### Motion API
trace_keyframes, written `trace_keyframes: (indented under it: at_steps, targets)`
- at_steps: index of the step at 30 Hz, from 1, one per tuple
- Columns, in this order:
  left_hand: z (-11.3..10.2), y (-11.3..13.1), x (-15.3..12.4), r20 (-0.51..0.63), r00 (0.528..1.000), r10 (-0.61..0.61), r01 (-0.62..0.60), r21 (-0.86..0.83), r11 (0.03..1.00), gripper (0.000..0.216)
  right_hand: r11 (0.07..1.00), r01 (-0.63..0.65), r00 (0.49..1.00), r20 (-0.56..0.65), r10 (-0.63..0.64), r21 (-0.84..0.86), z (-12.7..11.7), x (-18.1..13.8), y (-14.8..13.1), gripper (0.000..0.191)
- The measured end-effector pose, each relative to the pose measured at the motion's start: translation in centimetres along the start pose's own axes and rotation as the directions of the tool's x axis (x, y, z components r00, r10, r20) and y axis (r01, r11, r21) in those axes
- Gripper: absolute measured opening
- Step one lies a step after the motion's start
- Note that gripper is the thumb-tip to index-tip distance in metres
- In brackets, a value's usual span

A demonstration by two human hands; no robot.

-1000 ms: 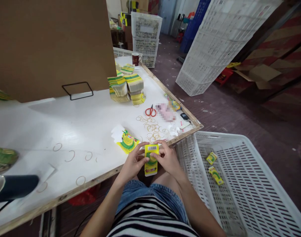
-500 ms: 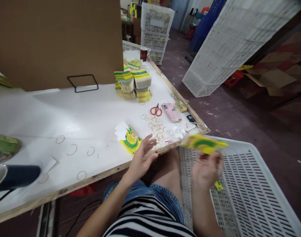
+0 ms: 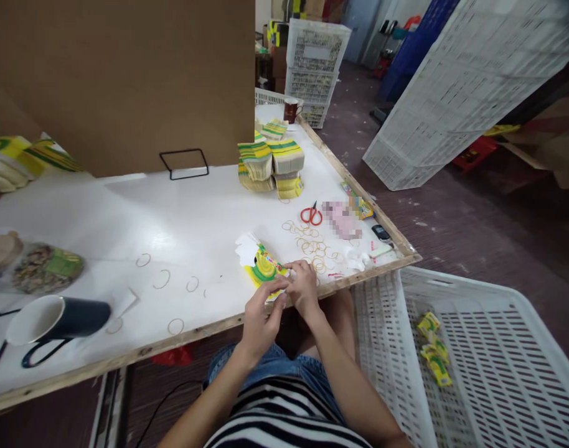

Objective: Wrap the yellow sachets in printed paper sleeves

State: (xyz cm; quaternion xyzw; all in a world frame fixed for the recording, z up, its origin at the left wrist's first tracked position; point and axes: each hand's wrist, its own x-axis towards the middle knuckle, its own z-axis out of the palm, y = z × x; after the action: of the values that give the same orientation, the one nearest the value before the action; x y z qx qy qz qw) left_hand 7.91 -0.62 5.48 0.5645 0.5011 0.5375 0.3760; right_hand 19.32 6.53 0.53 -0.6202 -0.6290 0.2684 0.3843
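Observation:
A small pile of yellow-and-green packets (image 3: 266,266) with white ends lies near the table's front edge. At its near right corner my left hand (image 3: 263,314) has its fingers bent over the edge, closed on a packet. My right hand (image 3: 304,286) meets it there, fingertips pinched on the same corner; the fingers partly hide what they grip. Loose rubber bands (image 3: 315,249) are spread just beyond my right hand. Several yellow packets (image 3: 434,351) lie inside the white plastic crate (image 3: 483,281) to my right.
Bundled packets (image 3: 287,158) stand by a large cardboard box (image 3: 126,81). Red-handled scissors (image 3: 311,214) lie in front of them. A dark mug (image 3: 83,316) and a jar (image 3: 48,267) are at left. Stacked white crates (image 3: 452,106) stand on the floor at right.
My right hand has left the crate, where the packet it held now lies with others, and come to the pile on the table. My left hand has closed at the pile's edge.

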Motion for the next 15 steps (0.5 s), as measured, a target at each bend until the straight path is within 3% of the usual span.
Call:
trace_keyframes:
  at_steps: [3,5,6,8,10,13,15]
  targets:
    - [-0.8,-0.9,0.4,-0.223,0.973,-0.059,0.052,-0.04,0.998,0.027,0.976,-0.066,0.996,-0.042,0.077,0.208,-1.0,-0.5,0.2,0.019]
    - [-1.1,-1.4,1.0,-0.32,0.937,-0.136,0.089,-0.159,0.983,0.041,0.868,-0.171,0.982,0.013,0.186,0.467,-2.0,-1.1,-0.1,0.023]
    - [-1.2,-1.5,1.3,-0.298,0.934,-0.196,0.122,-0.25,0.961,0.047,0.779,-0.221,0.971,0.057,0.233,0.586,-2.5,-1.4,-0.3,0.025]
    - [-1.1,-1.7,2.0,-0.112,0.947,-0.302,0.228,-0.428,0.874,0.051,0.604,-0.292,0.949,0.145,0.281,0.741,-3.3,-2.1,-0.9,0.034]
    - [-0.8,-1.6,2.5,0.118,0.937,-0.329,0.339,-0.536,0.773,0.052,0.506,-0.333,0.934,0.206,0.291,0.795,-3.8,-2.9,-1.5,0.037]
    - [-0.2,-1.3,2.7,0.342,0.901,-0.269,0.43,-0.609,0.666,0.052,0.452,-0.373,0.924,0.276,0.266,0.811,-4.2,-4.0,-2.0,0.031]
    - [0.1,-1.1,2.6,0.397,0.89,-0.226,0.444,-0.635,0.633,0.05,0.453,-0.368,0.926,0.275,0.26,0.812,-4.5,-4.6,-2.1,0.029]
